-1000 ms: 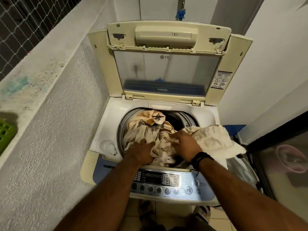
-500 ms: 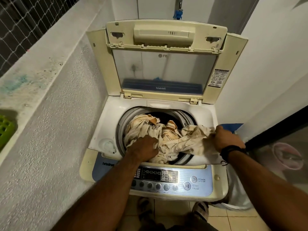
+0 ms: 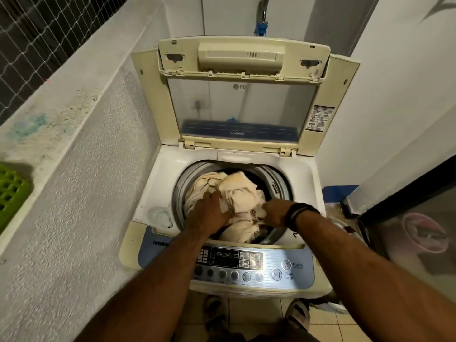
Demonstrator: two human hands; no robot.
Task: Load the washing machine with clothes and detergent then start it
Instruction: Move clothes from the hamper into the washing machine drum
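Note:
A cream top-loading washing machine (image 3: pixel 158 183) stands in front of me with its lid (image 3: pixel 243 95) raised upright. Beige and cream clothes (image 3: pixel 238 191) fill the round drum opening. My left hand (image 3: pixel 208 214) presses down on the near left of the pile, fingers spread over the cloth. My right hand (image 3: pixel 275 213), with a dark band at the wrist, pushes into the right side of the pile; its fingertips are buried in the fabric. The control panel (image 3: pixel 249 264) with its buttons runs along the front edge, partly under my left forearm.
A rough grey wall and ledge (image 3: pixel 74 134) close in on the left, with a green basket (image 3: pixel 11 191) on the ledge. A white wall stands right of the machine. A glass door (image 3: pixel 419 243) at the right reflects a pink tub. Tiled floor shows below.
My right hand has moved from the machine's right rim inward, bringing the overhanging cloth into the drum. The pile now sits lower inside the opening. My left hand stays on it.

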